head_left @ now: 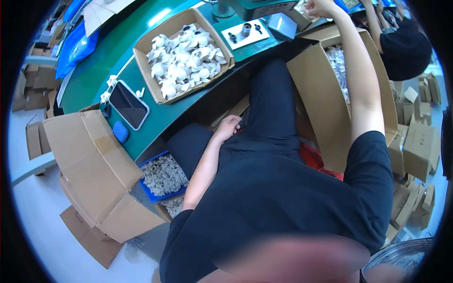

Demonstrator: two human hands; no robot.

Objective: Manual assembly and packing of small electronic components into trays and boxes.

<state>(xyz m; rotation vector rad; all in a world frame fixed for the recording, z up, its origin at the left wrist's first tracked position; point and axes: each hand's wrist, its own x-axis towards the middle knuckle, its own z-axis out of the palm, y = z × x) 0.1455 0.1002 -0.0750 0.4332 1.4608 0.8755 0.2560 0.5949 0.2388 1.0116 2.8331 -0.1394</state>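
My left hand [228, 127] rests at my lap against my dark trousers, its fingers curled in; whatever they may hold is hidden. Stretched far forward, my right hand [322, 8] is closed at the top edge, above a small brown box [302, 18] beside the green machine [264, 9]. Its fingertips are too small to show what they pinch. On the green table [177, 109], a shallow cardboard tray [154, 89] holds a heap of white plastic parts [186, 61]. A white plate [239, 43] with black fittings lies under the machine.
A phone [128, 104], a blue case [121, 131] and a few loose white parts [111, 81] lie on the table's left. Tall cartons [321, 99] stand at my right, another carton [92, 155] at my left. A blue bin [163, 175] holds small pale pieces. Another person [406, 49] sits far right.
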